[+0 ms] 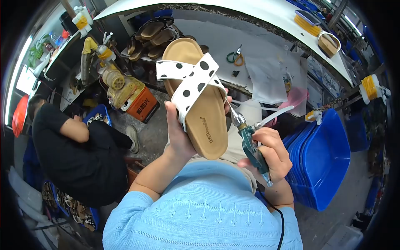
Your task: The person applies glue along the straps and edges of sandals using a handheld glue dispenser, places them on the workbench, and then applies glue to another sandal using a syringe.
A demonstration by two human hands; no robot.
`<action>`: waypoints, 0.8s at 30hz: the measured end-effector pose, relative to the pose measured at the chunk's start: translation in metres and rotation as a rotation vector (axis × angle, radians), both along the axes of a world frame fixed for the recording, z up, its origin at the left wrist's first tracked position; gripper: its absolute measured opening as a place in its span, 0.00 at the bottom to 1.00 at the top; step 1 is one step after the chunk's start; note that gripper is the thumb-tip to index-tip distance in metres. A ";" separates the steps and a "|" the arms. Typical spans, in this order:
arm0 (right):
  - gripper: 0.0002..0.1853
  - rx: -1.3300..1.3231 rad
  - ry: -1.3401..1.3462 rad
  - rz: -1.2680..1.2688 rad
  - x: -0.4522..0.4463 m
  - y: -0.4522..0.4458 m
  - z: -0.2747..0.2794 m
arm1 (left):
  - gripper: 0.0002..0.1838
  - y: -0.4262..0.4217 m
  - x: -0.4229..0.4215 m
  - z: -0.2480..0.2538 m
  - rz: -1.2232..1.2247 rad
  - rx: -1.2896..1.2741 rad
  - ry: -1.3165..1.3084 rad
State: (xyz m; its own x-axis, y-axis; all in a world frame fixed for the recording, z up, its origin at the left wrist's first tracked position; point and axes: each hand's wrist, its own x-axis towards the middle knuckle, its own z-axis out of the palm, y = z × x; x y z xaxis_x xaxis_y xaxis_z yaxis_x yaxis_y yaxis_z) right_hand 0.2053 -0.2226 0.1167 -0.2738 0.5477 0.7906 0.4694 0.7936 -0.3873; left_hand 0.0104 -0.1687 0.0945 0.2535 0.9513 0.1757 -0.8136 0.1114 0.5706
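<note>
My left hand (pixel 179 129) grips a sandal (pixel 206 121) around its sides, with the tan footbed facing up. White straps with black dots cross over the sandal. In my right hand (pixel 273 152) is a green spray gun (pixel 252 146) with a slim metal nozzle and a pale tube. The nozzle points at the sandal's right side, close to the strap edge; whether it touches cannot be made out. Fingertips of my left hand show beyond that side, near the nozzle.
Several dark sandals (pixel 156 35) are piled on the bench, with scissors (pixel 235 57) to their right. Stacked blue bins (pixel 323 162) stand at my right. A seated person in black (pixel 79 154) is at left, near an orange box (pixel 141 104). Another sandal (pixel 328 45) lies on the upper shelf.
</note>
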 end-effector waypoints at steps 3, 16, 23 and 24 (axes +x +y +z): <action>0.24 -0.006 -0.019 -0.052 -0.008 0.014 0.004 | 0.62 0.006 -0.003 0.000 -0.030 0.075 0.056; 0.24 -0.084 -0.155 -0.168 -0.008 0.071 0.000 | 0.64 0.070 0.007 -0.015 -0.116 0.029 -0.044; 0.22 -0.093 -0.190 -0.166 -0.008 0.089 -0.001 | 0.65 0.091 0.004 -0.027 -0.136 0.016 -0.102; 0.22 -0.102 -0.191 -0.158 -0.008 0.090 -0.001 | 0.64 0.092 0.004 -0.029 -0.128 0.000 -0.135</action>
